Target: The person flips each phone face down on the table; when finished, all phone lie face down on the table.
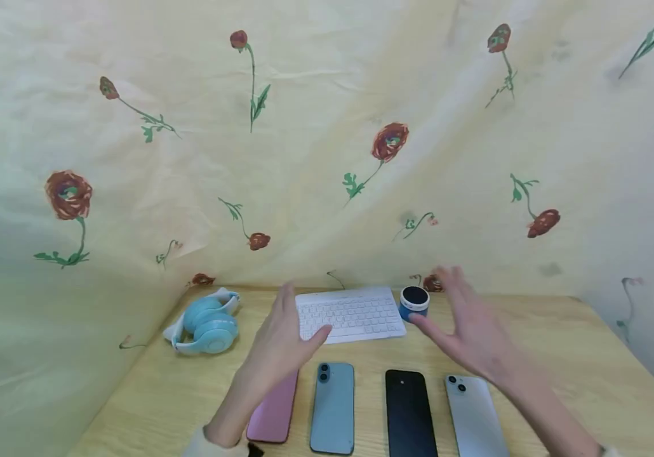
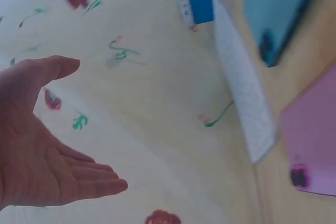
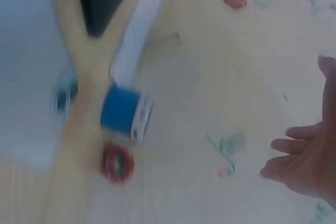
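Observation:
Both hands hover above the table, holding nothing. My left hand, fingers straight and thumb spread, is over the left end of a white keyboard and the top of a pink phone. In the left wrist view, the left hand shows its bare palm. My right hand is spread too, just right of a small blue and white cylinder with a black top. The right wrist view shows the right hand apart from that blue cylinder.
A row of phones lies along the front: a blue phone, a black phone and a white phone beside the pink one. Folded light-blue headphones lie at the back left. Behind the wooden table hangs a flowered cloth.

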The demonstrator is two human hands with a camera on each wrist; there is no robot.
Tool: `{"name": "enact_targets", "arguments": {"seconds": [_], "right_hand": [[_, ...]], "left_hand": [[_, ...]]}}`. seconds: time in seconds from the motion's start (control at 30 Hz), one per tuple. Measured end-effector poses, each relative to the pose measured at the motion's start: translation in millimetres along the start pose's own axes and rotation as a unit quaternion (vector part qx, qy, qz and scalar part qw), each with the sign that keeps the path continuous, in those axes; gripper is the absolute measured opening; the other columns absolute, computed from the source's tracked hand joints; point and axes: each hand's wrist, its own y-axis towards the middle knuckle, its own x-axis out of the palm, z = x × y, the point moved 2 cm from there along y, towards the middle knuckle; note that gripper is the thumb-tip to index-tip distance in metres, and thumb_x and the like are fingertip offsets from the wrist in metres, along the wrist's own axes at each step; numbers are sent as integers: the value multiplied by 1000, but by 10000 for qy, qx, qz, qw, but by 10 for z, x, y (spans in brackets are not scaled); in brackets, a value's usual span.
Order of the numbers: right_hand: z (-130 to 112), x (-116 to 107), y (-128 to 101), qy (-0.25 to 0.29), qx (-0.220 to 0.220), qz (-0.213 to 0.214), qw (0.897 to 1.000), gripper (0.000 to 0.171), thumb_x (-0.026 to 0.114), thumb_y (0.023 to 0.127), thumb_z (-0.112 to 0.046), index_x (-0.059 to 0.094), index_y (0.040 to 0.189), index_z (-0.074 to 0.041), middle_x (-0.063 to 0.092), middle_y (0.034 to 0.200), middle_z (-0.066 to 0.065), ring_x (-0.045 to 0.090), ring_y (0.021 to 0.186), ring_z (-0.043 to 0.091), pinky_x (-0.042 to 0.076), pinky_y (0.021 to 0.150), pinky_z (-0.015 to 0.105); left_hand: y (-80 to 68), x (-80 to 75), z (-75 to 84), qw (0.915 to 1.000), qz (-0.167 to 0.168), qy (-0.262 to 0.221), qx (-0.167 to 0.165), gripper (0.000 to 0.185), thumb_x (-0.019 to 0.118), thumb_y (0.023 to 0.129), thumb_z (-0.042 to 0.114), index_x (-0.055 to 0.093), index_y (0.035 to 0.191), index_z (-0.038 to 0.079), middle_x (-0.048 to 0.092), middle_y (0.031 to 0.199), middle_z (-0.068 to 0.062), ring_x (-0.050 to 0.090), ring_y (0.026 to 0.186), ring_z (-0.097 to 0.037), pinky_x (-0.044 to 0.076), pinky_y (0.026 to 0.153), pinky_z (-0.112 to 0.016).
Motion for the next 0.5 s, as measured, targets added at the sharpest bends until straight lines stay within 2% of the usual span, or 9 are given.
{"name": "enact_targets", "arguments": {"seconds": [0.07,0.1,0.17,0.27,0.33,0.4,0.5], "right_hand": [[-137,175,42,389,-171,-22,9991,83,66,89,-48,31,151,-4,37,151,20,35,137,40,35,101,61],[-210,269,66,602,-246,-53,9979,81,67,89,-47,34,149,-3,40,149,19,40,134,38,36,102,58],[-352,474,108,991,-408,-197,9940,78,67,90,-44,37,147,-1,44,147,19,45,131,36,38,103,54],[-542,806,158,1566,-493,-577,9847,72,68,91,-38,42,144,3,46,144,21,45,131,36,37,104,51],[-659,1019,178,1876,-433,-889,9773,68,67,92,-34,43,143,4,46,144,21,42,133,35,36,105,49],[-770,1215,186,2157,-359,-1114,9694,64,66,93,-30,43,142,5,46,143,21,42,133,34,36,106,47],[-933,1445,169,2425,-301,-1216,9620,59,65,93,-24,45,140,7,48,141,22,46,130,33,37,106,44]], "left_hand": [[-149,33,-37,9995,166,-191,-202,97,69,86,47,21,150,-8,25,154,-26,30,139,-37,35,106,-50],[-220,59,-59,9992,139,-239,-298,98,71,85,47,22,149,-8,27,153,-27,32,138,-38,36,105,-51],[-353,117,-103,9981,-30,-333,-509,98,73,84,46,24,148,-10,29,151,-29,34,137,-40,36,104,-52],[-512,201,-163,9942,-425,-320,-934,102,71,84,48,21,146,-17,24,150,-37,29,138,-45,32,106,-54],[-587,246,-200,9912,-546,-321,-1158,102,72,84,46,21,144,-20,22,148,-40,28,137,-47,32,106,-56],[-648,286,-239,9896,-532,-286,-1305,103,73,84,44,20,142,-23,21,146,-43,30,135,-49,33,104,-57],[-747,360,-305,9904,-289,-245,-1327,102,77,82,38,21,140,-25,25,142,-45,35,131,-51,36,101,-58]]}}
